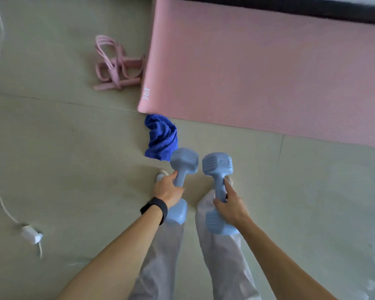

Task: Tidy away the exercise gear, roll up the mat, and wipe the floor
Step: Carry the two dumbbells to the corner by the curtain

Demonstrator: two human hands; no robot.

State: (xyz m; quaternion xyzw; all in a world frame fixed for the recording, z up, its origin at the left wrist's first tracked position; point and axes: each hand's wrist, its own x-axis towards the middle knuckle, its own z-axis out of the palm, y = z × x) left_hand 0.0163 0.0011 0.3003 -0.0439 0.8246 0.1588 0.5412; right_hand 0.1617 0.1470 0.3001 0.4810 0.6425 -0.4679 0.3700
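Observation:
My left hand (168,189) grips the handle of a light blue dumbbell (184,161), held above my feet. My right hand (231,204) grips the handle of a second light blue dumbbell (217,165) beside it. A pink exercise mat (258,68) lies flat and unrolled on the floor ahead, to the right. A crumpled blue cloth (161,137) lies on the floor just off the mat's near corner. A pink resistance-band pedal puller (117,63) lies tangled to the left of the mat.
The floor (63,148) is pale tile. A white cable with a small white adapter (31,233) runs along the left side. A dark edge (290,7) borders the far side of the mat. My legs and shoes stand below the dumbbells.

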